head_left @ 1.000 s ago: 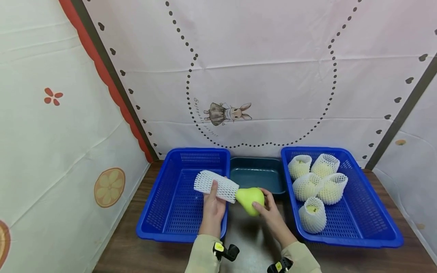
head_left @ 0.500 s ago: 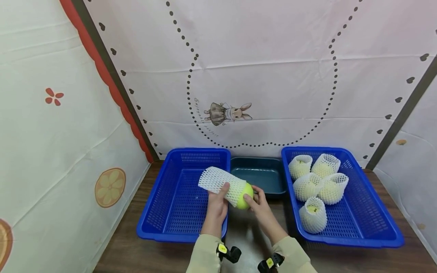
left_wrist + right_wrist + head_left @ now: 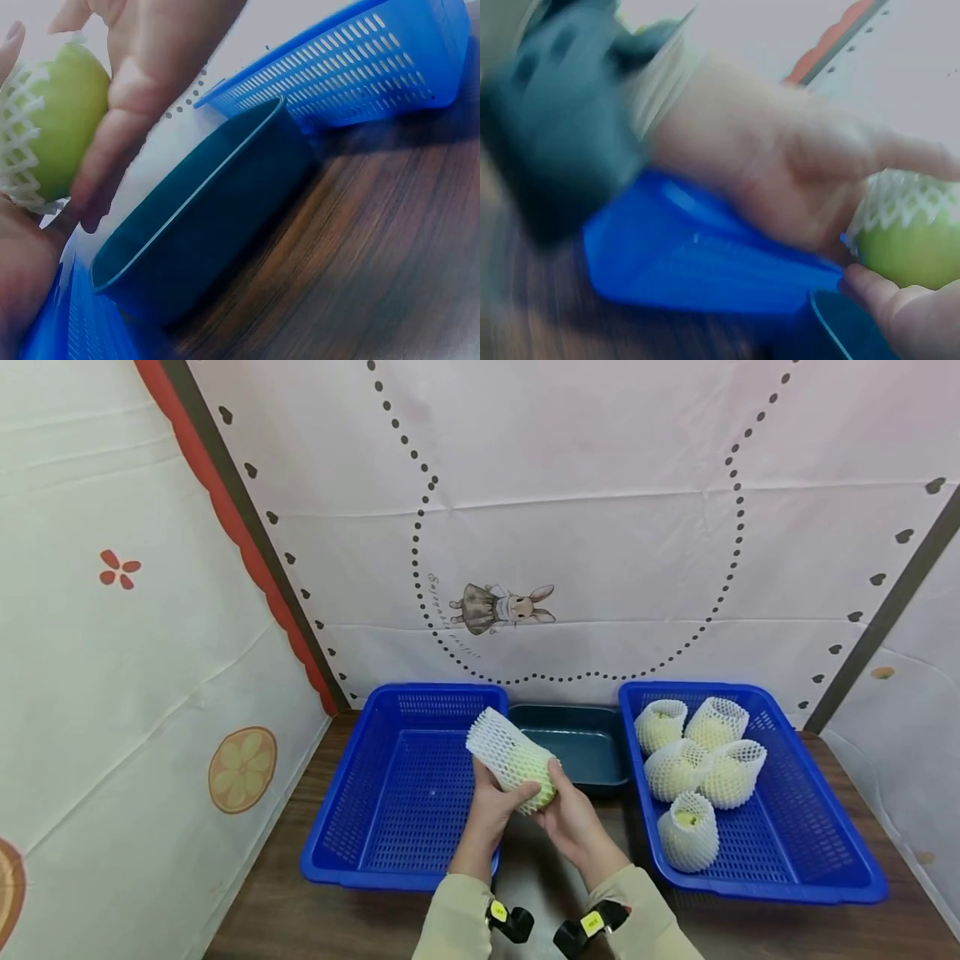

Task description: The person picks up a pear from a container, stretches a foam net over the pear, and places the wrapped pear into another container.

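A green pear [image 3: 71,112] sits inside a white foam net sleeve [image 3: 498,739], its base at the sleeve's lower right end. The sleeve's narrow part reaches up and left past the fruit. With thumb across the netting, my left hand [image 3: 489,810] grips the sleeved pear from the left. My right hand [image 3: 576,827] holds the bottom of the fruit from the right, thumb on top. Bare green skin shows beyond the net's edge in both wrist views. Both hands are raised between the two blue baskets.
An open blue basket [image 3: 322,860] stands on the left. The right blue basket [image 3: 795,893] contains several net-wrapped pears [image 3: 688,835]. Between them at the back sits a dark teal tray [image 3: 577,714]. The wooden tabletop [image 3: 262,918] meets a printed cloth backdrop [image 3: 615,568].
The pear has gone from outside the sleeve's mouth into it, moving left and up. The right hand followed leftward, and the left hand shifted slightly right, its thumb now over the fruit.
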The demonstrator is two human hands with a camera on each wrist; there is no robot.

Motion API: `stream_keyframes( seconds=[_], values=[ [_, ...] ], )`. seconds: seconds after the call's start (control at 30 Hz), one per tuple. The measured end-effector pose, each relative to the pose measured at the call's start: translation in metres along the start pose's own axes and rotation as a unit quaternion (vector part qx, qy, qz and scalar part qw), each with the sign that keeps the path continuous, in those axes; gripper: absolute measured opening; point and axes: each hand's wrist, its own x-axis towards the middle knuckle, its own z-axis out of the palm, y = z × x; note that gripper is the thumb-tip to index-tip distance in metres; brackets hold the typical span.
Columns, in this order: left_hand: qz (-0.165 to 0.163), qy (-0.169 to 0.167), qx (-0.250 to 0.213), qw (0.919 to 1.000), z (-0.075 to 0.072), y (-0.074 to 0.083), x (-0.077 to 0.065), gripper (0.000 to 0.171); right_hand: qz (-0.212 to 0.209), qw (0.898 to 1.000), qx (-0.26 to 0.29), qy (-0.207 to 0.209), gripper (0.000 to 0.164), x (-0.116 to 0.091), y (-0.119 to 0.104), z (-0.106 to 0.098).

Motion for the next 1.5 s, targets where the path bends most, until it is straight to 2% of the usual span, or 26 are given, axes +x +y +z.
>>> stream_keyframes(
  seconds=[0.23,0.4,0.47,0.6,0.7,0.87,0.97,1.13,1.27,1.33,1.43,1.47,1.5],
  values=[
    [-0.018,-0.026,0.033,0.9990,-0.001,0.003,0.001,0.114,-0.014,0.993,0.096,-0.062,0.064,-0.005,-0.005,0.000],
    [-0.022,-0.021,0.069,0.9971,0.000,0.003,0.001,0.112,0.005,0.990,0.137,-0.030,0.053,-0.004,-0.007,0.003],
    [-0.025,-0.017,0.077,0.9965,0.000,0.003,0.001,0.109,0.010,0.991,0.130,-0.015,0.051,-0.003,-0.007,0.004],
    [-0.032,-0.014,0.080,0.9961,-0.001,0.002,0.001,0.104,0.011,0.996,0.082,0.022,0.046,-0.003,-0.008,0.002],
    [-0.030,-0.019,0.092,0.9952,0.000,0.002,0.001,0.103,0.018,0.996,0.070,0.046,0.048,-0.003,-0.009,0.000],
    [-0.007,-0.039,0.124,0.9915,0.000,0.001,0.000,0.100,0.025,0.996,0.077,0.036,0.062,0.000,-0.012,-0.004],
    [-0.009,-0.041,0.131,0.9905,0.001,0.005,-0.001,0.100,0.024,0.996,0.078,0.032,0.057,0.000,-0.013,-0.004],
    [-0.022,-0.030,0.119,0.9922,0.000,0.001,0.000,0.103,0.015,0.996,0.078,0.047,0.051,0.000,-0.012,-0.005],
    [-0.030,-0.013,0.111,0.9933,0.001,0.000,0.000,0.104,-0.002,0.993,0.017,0.117,0.053,0.002,-0.014,-0.008],
    [-0.036,-0.004,0.113,0.9930,0.002,0.000,0.000,0.102,-0.023,0.989,-0.033,0.143,0.056,0.002,-0.018,-0.011],
    [-0.048,-0.004,0.115,0.9922,0.002,0.002,0.001,0.102,-0.054,0.981,-0.142,0.124,0.064,0.003,-0.028,-0.013],
    [-0.054,-0.007,0.116,0.9918,0.002,0.002,0.001,0.102,-0.063,0.975,-0.184,0.102,0.067,0.003,-0.032,-0.013],
    [-0.060,-0.011,0.115,0.9915,0.002,0.003,0.002,0.102,-0.070,0.966,-0.236,0.080,0.071,0.004,-0.035,-0.012]
  ],
)
